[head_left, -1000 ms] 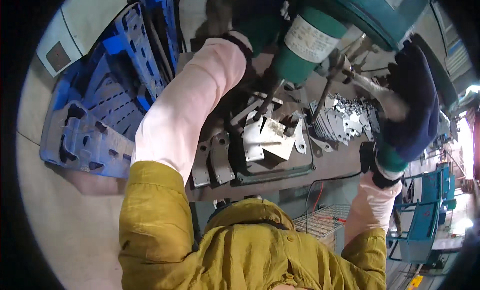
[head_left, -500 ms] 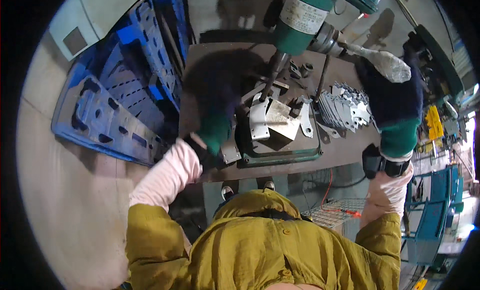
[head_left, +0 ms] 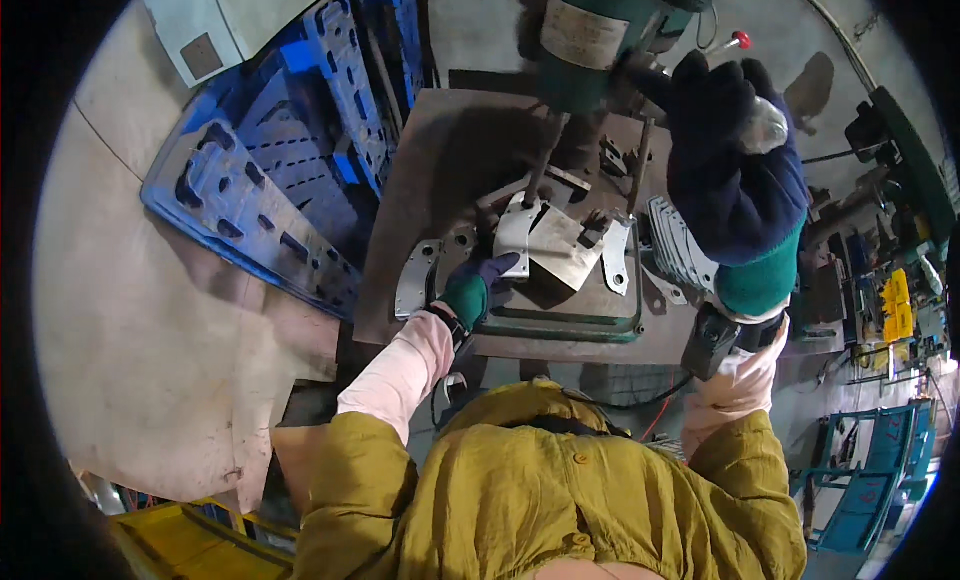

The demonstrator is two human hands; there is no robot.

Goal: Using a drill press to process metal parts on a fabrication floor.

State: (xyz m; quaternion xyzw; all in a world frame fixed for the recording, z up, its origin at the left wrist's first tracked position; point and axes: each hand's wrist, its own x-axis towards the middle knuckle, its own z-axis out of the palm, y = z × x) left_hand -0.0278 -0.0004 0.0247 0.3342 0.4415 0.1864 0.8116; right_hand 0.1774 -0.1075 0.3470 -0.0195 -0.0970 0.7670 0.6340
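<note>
Your left grip (head_left: 480,288), in a navy and green glove, is at the lower end of a pale, drilled metal plate (head_left: 514,236), with a fingertip on its surface. You cannot tell from here whether the thumb closes underneath, so a full pinch is unconfirmed. That plate lies on the drill press base (head_left: 590,329), against the left side of a pale metal block (head_left: 565,252). Above its upper end, the dark drill bit (head_left: 542,165) comes down at a slant in this view from the green drill press head (head_left: 590,30); the tip meets or nearly meets the plate.

Your right grip (head_left: 735,170), gloved alike, is raised to the right of the press head and curled around the feed handle (head_left: 765,128), whose plastic-wrapped end shows between your glove's dark folds.

Just right of the block lies a loose curved plate (head_left: 615,255) with holes. Farther right, beyond the press column (head_left: 641,165), a row of overlapping plates (head_left: 680,242) sits partly behind your right forearm. On your left, a separate pale plate (head_left: 414,280) lies near your wrist on the brown bench (head_left: 440,115). Blue plastic pallets (head_left: 285,245) lean beside the bench's left edge.
</note>
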